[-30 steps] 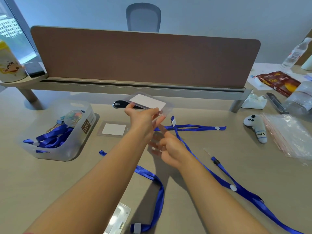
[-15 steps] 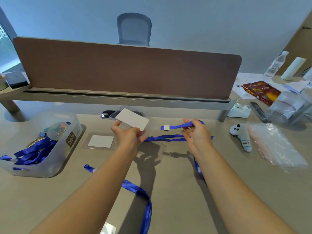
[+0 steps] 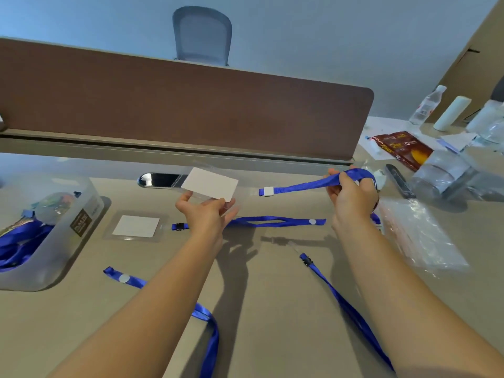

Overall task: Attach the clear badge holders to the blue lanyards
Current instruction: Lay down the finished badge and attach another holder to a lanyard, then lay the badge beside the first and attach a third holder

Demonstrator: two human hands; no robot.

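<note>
Nearest, a blue lanyard [image 3: 207,320] is trailing across the tabletop [image 3: 272,323]. Further out, the left hand [image 3: 208,214] is lifting a clear badge holder [image 3: 210,184], fingers pinching its lower edge, while the right hand [image 3: 351,199] is raising another lanyard strap [image 3: 302,185], fingers clamped on its loop. A second holder [image 3: 135,227] is lying flat beside the plastic bin [image 3: 49,230].

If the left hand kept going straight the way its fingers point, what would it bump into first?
Probably the shiny black oval grommet set in the desk, then the brown divider panel behind it. The left hand holds its badge holder above the desk, so depth is uncertain.
</note>
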